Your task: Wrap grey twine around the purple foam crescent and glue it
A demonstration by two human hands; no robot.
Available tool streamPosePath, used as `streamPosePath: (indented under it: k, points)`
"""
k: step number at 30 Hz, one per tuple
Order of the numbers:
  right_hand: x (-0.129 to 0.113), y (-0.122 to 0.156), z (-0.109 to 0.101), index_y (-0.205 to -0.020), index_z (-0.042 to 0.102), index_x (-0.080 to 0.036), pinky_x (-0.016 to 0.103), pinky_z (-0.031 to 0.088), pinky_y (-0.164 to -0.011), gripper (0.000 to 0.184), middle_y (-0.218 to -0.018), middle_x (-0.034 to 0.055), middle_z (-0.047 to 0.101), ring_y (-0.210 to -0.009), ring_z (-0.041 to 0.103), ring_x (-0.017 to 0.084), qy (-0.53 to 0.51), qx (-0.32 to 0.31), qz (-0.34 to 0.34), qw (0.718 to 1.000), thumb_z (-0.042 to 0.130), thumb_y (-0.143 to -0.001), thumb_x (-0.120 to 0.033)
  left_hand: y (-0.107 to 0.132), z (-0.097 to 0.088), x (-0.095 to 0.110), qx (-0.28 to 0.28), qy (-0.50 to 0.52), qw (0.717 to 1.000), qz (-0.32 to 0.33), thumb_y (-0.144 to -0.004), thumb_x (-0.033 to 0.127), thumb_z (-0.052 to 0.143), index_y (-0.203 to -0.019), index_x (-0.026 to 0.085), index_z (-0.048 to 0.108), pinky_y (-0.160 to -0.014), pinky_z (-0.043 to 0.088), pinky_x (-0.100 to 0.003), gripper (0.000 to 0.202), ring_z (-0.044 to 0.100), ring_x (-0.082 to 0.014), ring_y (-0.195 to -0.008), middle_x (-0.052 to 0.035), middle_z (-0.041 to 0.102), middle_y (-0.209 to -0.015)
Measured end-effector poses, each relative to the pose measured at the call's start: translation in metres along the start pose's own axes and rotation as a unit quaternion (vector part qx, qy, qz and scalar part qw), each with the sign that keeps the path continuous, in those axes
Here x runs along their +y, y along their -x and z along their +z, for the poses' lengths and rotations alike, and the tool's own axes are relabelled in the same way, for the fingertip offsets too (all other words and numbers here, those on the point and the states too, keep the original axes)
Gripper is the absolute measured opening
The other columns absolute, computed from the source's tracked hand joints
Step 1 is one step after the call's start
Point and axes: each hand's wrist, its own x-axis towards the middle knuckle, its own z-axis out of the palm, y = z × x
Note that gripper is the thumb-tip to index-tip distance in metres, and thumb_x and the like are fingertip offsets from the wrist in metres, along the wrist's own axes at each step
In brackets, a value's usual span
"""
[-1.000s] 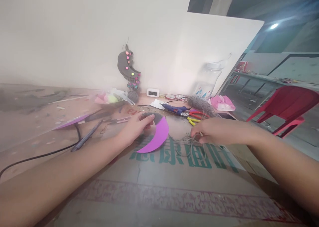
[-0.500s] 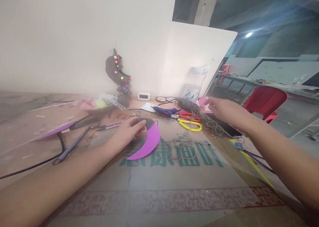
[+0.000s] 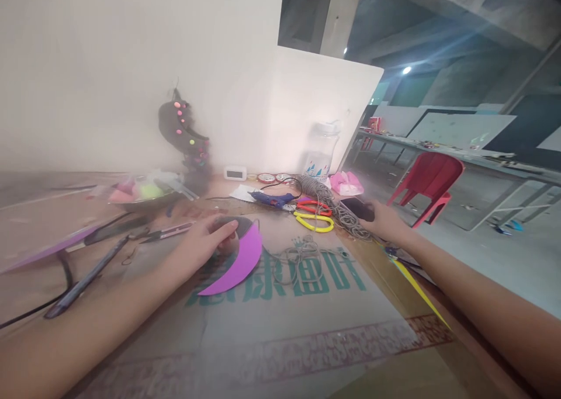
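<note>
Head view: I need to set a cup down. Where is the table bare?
Bare: the near cardboard sheet, from the green lettering to the front edge. Crowded: beyond the purple crescent and twine tangle, with scissors and glue gun near the right hand.

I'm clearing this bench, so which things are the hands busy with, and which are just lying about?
In hand: purple crescent under the left hand; phone gripped by the right hand; loose string beside the crescent.
Lying about: yellow scissors, red scissors, glue gun, twine bundle, clock, bottle, pink cloth.
</note>
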Motion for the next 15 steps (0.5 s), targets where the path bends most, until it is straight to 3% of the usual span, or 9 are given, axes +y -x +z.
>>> streamPosePath:
  k: [5, 7, 12, 15]
  points:
    - [-0.010, 0.017, 0.000, -0.127, 0.048, -0.015, 0.045, 0.040, -0.082, 0.059, -0.116, 0.0177, 0.056, -0.104, 0.050, 0.035, 0.081, 0.163, -0.076, 0.980, 0.057, -0.077, -0.044, 0.004, 0.001, 0.006, 0.012, -0.024, 0.999, -0.038, -0.081, 0.054, 0.053, -0.062, 0.019, 0.043, -0.051, 0.032, -0.023, 0.040, 0.038, -0.0113, -0.055, 0.0032, 0.043, -0.058]
    - [-0.017, 0.022, -0.001, -0.127, 0.046, -0.012, 0.045, 0.040, -0.084, 0.060, -0.117, 0.0193, 0.054, -0.105, 0.048, 0.035, 0.090, 0.187, -0.105, 0.972, 0.057, -0.077, -0.043, 0.005, 0.003, 0.012, 0.012, -0.042, 0.997, -0.056, -0.081, 0.054, 0.053, -0.062, 0.019, 0.044, -0.051, 0.033, -0.022, 0.041, 0.038, -0.0116, -0.056, 0.0029, 0.043, -0.058]
    - [-0.029, 0.031, -0.001, -0.127, 0.044, -0.009, 0.046, 0.038, -0.086, 0.059, -0.122, 0.0207, 0.050, -0.106, 0.045, 0.035, 0.113, 0.215, -0.156, 0.957, 0.056, -0.080, -0.043, 0.006, 0.006, 0.028, 0.074, -0.097, 0.987, -0.106, -0.070, 0.053, 0.057, -0.059, 0.021, 0.048, -0.051, 0.038, -0.024, 0.035, 0.044, -0.0136, -0.055, 0.0030, 0.047, -0.055]
    - [-0.030, 0.033, -0.002, -0.124, 0.044, -0.010, 0.047, 0.038, -0.085, 0.055, -0.121, 0.0210, 0.050, -0.105, 0.045, 0.035, 0.111, 0.224, -0.170, 0.953, 0.056, -0.080, -0.042, 0.004, 0.002, 0.024, 0.111, -0.150, 0.976, -0.115, -0.068, 0.055, 0.057, -0.060, 0.023, 0.056, -0.047, 0.040, -0.025, 0.033, 0.048, -0.0159, -0.054, 0.0028, 0.052, -0.054]
